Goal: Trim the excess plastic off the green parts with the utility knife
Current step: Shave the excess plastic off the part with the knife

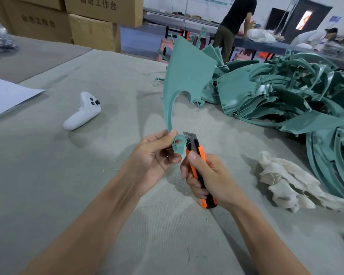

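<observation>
My left hand pinches the narrow lower end of a flat green plastic part, which stands upright above the table with its wide fan end at the top. A small ring-shaped tab of the green part sticks out just right of my left thumb. My right hand grips an orange and black utility knife, thumb up on its spine. The extended blade touches the right side of that ring tab.
A large heap of green parts fills the right side of the grey cloth-covered table. A crumpled white rag lies right of my hands, a white controller to the left. Cardboard boxes stand behind; people work at far tables.
</observation>
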`<state>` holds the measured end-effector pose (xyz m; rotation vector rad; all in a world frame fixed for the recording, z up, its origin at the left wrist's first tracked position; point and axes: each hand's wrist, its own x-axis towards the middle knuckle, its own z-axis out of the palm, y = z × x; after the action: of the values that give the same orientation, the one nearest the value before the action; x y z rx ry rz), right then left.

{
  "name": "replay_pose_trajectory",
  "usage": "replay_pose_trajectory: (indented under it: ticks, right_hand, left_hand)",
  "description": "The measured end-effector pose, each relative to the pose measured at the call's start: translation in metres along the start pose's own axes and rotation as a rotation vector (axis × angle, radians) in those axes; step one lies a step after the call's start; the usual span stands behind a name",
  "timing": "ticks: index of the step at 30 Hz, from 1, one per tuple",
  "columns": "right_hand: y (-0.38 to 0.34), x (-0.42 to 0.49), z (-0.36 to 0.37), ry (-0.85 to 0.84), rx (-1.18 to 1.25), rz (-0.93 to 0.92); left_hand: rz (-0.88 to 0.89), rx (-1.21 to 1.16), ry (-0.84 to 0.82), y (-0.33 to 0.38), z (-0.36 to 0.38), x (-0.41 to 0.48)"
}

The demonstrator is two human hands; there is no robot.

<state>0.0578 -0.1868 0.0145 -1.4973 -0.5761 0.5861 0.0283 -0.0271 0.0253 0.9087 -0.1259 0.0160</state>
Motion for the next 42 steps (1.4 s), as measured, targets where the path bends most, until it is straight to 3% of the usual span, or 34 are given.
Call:
replay_pose_trajectory:
  ticks: [21,26,33,42]
  right_hand:
    - [0.0014,0.0015,-0.0018,-0.005,-0.054,-0.001]
    - [-0.0027,0.0025,-0.0055,0.113,-0.062,0.019]
    - [0.0019,-0.0013,-0.0050,0.364,-0.237,-0.138]
    - [-0.0019,-0.0028,-0.0011,0.316,-0.243,-0.154]
  left_hand:
    - [-0.003,-0.030,0.049,0.0019,-0.0007,-0.0008]
    - [0.029,0.013,0.022,0.0008,-0.0001,-0.0014]
    - [0.165,0.076,0.045,0.0038,-0.0016,-0.0002]
    - [0.272,0.152,0.051,0.0062,-0.0004,-0.0005]
